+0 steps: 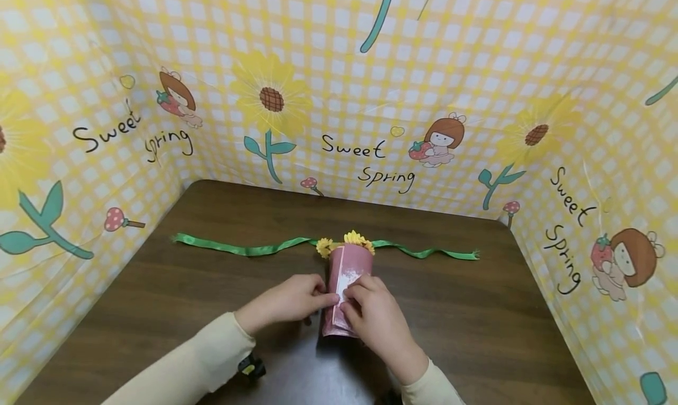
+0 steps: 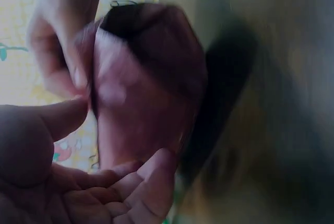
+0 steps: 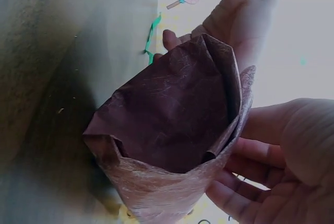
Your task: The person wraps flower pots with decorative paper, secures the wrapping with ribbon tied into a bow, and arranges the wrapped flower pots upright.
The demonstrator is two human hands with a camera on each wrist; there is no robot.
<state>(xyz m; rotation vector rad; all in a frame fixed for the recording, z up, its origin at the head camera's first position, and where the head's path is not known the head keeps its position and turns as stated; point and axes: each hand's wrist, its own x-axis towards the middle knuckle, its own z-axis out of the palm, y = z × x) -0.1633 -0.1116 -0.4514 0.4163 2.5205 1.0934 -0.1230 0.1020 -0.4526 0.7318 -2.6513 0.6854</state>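
A roll of pink wrapping paper [image 1: 359,262] lies on the table, its overlapping edge and a pale, shiny strip facing up. Yellow artificial flowers [image 1: 354,238] show at its far end. My left hand [image 1: 291,299] holds the roll's left side, thumb on the seam and fingers along the side in the left wrist view. My right hand [image 1: 382,319] holds the paper at the seam from the right, thumb and fingertips against it. In the right wrist view the roll's near end gapes, with folded edges. A green ribbon [image 1: 249,251] stretches out sideways beneath the flower end.
The dark wooden table [image 1: 222,211] is bounded at the back and sides by a yellow checked cloth [image 1: 349,99] printed with sunflowers and cartoon figures. A small black device [image 1: 251,368] sits at the left wrist.
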